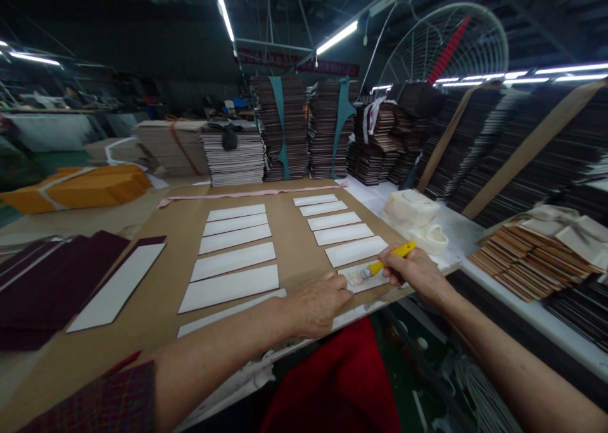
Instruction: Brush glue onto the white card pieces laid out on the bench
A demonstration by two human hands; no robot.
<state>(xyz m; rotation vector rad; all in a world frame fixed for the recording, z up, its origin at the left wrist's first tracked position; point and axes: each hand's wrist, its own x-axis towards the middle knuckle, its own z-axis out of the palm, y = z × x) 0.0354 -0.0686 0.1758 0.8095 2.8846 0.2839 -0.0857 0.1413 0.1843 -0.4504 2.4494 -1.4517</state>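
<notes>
My right hand point(417, 273) is closed around the yellow handle of a paintbrush point(377, 268). The brush's bristles rest on a white strip point(379, 281) at the near right edge of the brown board point(289, 249). My left hand point(314, 303) has its fingers bent together, with the fingertips pressed on the left end of that same strip. Beyond it, several white strips point(344, 233) form a column on the right. Another column of white strips point(232, 256) lies to the left, and my left forearm partly covers a strip point(228, 313) at its near end.
A cream cloth-covered lump point(411, 211) sits right of the board. Dark maroon sheets point(61, 275) and a white-faced piece point(118, 287) lie left. Tall stacks of dark panels point(280, 129) stand behind. Bundled brown pieces point(532, 249) are at far right, beneath a large fan point(446, 47).
</notes>
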